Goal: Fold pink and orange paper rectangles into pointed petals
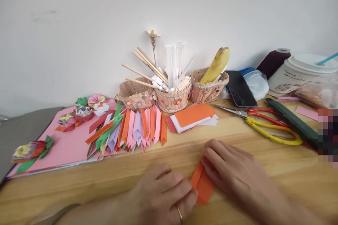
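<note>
An orange piece of paper (204, 187), with a folded strip along its left side, lies on the wooden table between my hands. My left hand (166, 195), slightly blurred and wearing a ring, has its fingers curled in at the paper's lower left edge. From the upper right, my right hand (235, 168) grips the same paper, its bent fingers pressed together and covering the top corner. Beyond them is a stack of orange, white and red paper pieces (194, 115). Left of that stack lies a row of folded paper strips (139, 126) in several colours.
Paper flowers (83, 112) rest on a pink sheet (66, 147) at left. Small decorated baskets (173, 100) line the wall, holding sticks and a banana (216, 65). At right are scissors (274, 126), a phone (241, 89), a dark green pen-like object (292, 123) and a lidded cup (301, 72).
</note>
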Tool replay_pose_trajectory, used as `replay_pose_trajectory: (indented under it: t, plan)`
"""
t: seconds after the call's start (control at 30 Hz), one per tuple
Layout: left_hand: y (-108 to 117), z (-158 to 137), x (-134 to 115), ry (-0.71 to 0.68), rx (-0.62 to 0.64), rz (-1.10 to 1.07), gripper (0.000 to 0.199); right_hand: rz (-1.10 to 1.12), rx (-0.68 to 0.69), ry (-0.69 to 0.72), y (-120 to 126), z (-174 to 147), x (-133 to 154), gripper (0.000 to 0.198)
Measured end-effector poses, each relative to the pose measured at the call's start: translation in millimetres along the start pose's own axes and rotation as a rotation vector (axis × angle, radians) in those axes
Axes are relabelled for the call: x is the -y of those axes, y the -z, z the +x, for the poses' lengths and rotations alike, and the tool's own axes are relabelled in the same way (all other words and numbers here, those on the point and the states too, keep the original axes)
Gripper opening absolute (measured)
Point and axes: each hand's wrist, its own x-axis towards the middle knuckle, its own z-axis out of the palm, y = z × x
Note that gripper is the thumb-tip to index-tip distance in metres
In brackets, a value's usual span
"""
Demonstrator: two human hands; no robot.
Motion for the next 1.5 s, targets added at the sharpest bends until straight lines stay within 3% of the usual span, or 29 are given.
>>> replay_pose_trajectory:
  t: [0.13, 0.23, 0.4, 0.77, 0.97, 1.17, 1.5]
  plan:
    - [-5.7, -2.5, -1.8, -0.042, 0.022, 0.046, 0.019, 0.112, 0.041, -0.037, -2.9, -1.6, 0.6, 0.022]
    - [-7.7, -5.7, 6.0, 0.017, 0.027, 0.148, 0.025, 0.285, 0.146, -0.098, 0.2, -1.5, -4.2, 0.019]
    - [-7.8, -7.9, 19.5, 0.131, 0.02, 0.202, 0.014, 0.444, 0.27, -0.101, 6.0, 3.0, -13.1, 0.009]
    - [-3.9, -2.9, 23.0, -0.019, 0.024, 0.209, 0.024, 0.491, 0.318, -0.031, 12.0, 6.4, -21.1, 0.017]
    - [-3.5, 0.5, 20.4, 0.134, -0.046, 0.15, 0.022, 0.467, 0.267, -0.009, 10.6, 7.3, -22.4, 0.01]
    - [-5.3, 1.4, 19.1, 0.175, 0.05, 0.055, 0.021, 0.416, 0.216, 0.108, 10.0, 7.2, -23.6, 0.014]
    - [-4.3, 2.3, 15.1, 0.525, -0.027, -0.264, 0.013, 0.596, 0.291, -0.135, 6.1, 4.5, -25.4, 0.017]
